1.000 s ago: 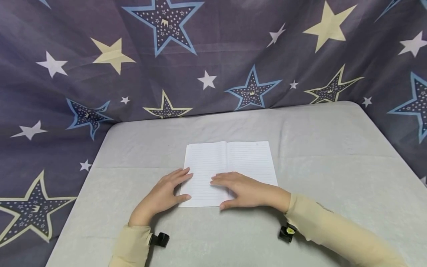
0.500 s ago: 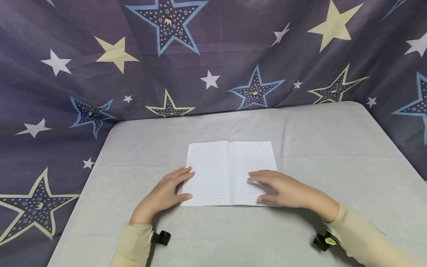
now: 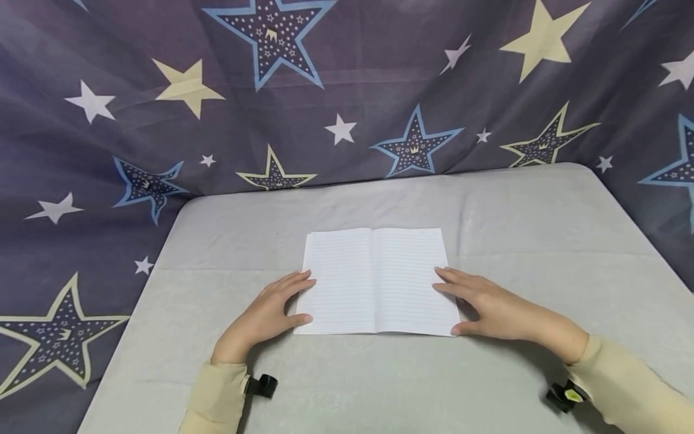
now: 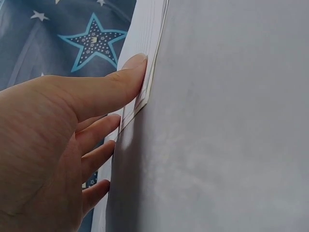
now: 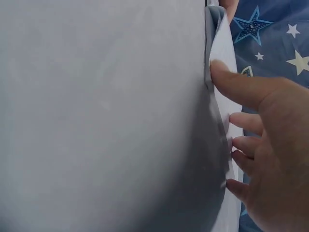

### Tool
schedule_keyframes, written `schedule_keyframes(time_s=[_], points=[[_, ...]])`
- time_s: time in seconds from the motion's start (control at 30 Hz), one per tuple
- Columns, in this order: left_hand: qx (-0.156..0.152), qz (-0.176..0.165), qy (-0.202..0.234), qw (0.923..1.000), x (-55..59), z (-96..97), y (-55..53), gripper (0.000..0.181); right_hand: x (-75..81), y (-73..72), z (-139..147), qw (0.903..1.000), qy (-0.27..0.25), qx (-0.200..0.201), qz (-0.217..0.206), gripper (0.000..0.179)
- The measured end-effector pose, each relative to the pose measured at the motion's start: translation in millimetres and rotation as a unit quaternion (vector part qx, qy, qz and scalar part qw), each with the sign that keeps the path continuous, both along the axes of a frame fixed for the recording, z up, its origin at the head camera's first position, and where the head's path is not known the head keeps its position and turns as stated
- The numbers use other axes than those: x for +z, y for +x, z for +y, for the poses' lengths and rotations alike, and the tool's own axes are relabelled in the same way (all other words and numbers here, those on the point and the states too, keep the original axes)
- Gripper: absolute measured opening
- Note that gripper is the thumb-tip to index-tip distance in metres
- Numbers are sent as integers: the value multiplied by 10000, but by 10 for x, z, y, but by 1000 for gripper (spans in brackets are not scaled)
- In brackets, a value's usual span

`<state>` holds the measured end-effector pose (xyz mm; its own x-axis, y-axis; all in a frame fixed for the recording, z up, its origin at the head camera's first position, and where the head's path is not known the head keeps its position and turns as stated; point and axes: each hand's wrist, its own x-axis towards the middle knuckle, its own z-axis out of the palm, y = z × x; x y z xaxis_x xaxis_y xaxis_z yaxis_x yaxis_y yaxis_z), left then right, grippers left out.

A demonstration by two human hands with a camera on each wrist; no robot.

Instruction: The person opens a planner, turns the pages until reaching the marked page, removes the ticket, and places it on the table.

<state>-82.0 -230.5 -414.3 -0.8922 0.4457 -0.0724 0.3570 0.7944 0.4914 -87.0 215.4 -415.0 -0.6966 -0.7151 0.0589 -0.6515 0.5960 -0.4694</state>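
An exercise book (image 3: 347,280) with white ruled pages lies spread flat in the head view, its centre fold running away from the person. My left hand (image 3: 262,314) rests at its left edge, fingers spread and thumb lying on the near corner. The left wrist view shows that thumb across the stacked page edges (image 4: 151,79). At the right edge is my right hand (image 3: 496,308), fingertips over the margin and thumb at the near corner. In the right wrist view the right page (image 5: 223,53) rises slightly beside the thumb. Neither hand is curled round anything.
A pale grey cloth (image 3: 368,386) covers the table under the book. Behind it and at both sides hangs a dark star-patterned curtain (image 3: 358,78). A small black device (image 3: 262,386) is strapped at the left wrist, another (image 3: 561,396) at the right.
My right hand has slid rightward across the pages from near the fold to the right edge, uncovering the right page. The left hand has stayed at the left edge.
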Motion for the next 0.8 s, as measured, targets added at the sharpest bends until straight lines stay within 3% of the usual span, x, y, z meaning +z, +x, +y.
schedule_keyframes(time_s=[0.27, 0.63, 0.8], points=[[-39, 2, -11, 10000, -13, 26, 28, 70, -16, -25, -53, 10000, 54, -58, -60, 96], [-14, 70, 10, 10000, -2, -1, 6, 70, -5, -14, -154, 9994, 68, -339, 97, 73], [-35, 55, 22, 10000, -6, -20, 1, 71, 21, -13, -191, 9968, -160, -778, -16, 82]])
